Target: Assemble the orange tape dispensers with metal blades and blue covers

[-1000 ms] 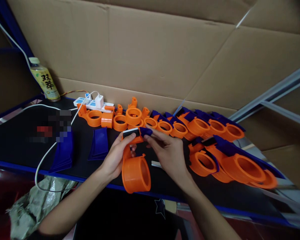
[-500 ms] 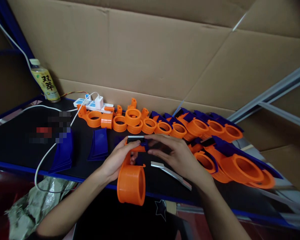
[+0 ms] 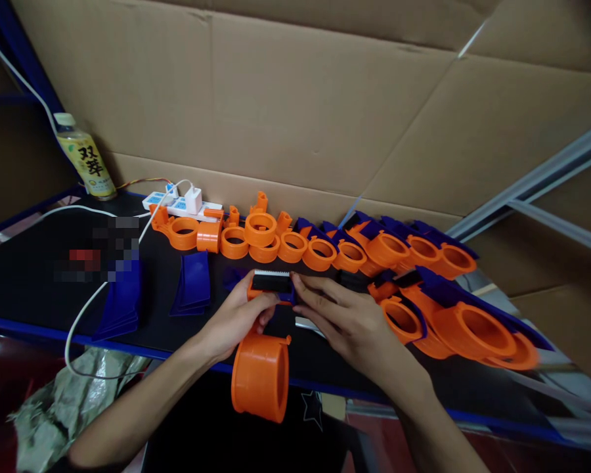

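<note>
My left hand [image 3: 236, 320] grips an orange plastic tape dispenser [image 3: 261, 374] by its neck, with the round core hanging below the black table's front edge [image 3: 39, 328]. At the dispenser's top sits a black toothed blade piece [image 3: 272, 281] with a dark blue part beside it. My right hand [image 3: 347, 322] has its fingers pinched on that blue part and the blade end from the right. Both hands are close together over the table's front middle.
A row of orange dispenser bodies [image 3: 261, 236] and finished orange-and-blue ones [image 3: 453, 315] runs along the back and right. Blue plates [image 3: 193, 284] lie in stacks at the left [image 3: 121, 303]. A power strip [image 3: 182, 205], white cable [image 3: 86, 309] and bottle [image 3: 85, 157] stand at back left. A cardboard wall rises behind.
The dispenser has dropped slightly and turned, its core now hanging lower. My right hand has closed in on the blade end, covering the metal strip on the table.
</note>
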{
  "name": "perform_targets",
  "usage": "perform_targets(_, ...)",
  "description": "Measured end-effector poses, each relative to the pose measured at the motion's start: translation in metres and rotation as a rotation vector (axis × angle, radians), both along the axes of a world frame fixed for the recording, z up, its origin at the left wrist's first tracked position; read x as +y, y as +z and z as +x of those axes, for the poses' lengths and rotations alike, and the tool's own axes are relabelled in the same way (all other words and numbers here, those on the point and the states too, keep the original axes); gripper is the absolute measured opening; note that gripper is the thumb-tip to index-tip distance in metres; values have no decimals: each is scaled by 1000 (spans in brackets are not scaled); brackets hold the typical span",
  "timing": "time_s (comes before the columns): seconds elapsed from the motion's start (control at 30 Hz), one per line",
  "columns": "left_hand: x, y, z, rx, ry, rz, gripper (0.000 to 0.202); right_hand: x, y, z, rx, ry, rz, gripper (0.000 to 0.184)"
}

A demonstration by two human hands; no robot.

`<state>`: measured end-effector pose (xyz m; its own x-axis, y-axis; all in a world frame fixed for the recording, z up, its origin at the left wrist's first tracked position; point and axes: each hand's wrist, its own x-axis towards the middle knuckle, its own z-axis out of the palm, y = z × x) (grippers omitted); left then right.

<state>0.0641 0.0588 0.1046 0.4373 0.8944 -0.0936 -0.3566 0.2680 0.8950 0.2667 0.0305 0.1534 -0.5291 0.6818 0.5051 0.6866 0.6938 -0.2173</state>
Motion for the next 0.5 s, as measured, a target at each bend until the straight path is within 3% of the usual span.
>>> perform_targets(0.13, -5, 2, -2, 10, 14, 89, 28, -7, -1, 2, -70, 3, 77, 48)
perform_targets(0.3, -3, 8, -8, -388, -127, 62, 38, 0, -17, 10, 3, 46, 172, 70)
perform_targets(0.4, 2, 11, -12, -497, -222, 13, 41, 0, -13, 14, 26, 33, 108, 64)
perform_targets(0.5, 6, 10, -15, -470, -203, 23, 50, -7, 1, 16, 95, -42, 39, 48)
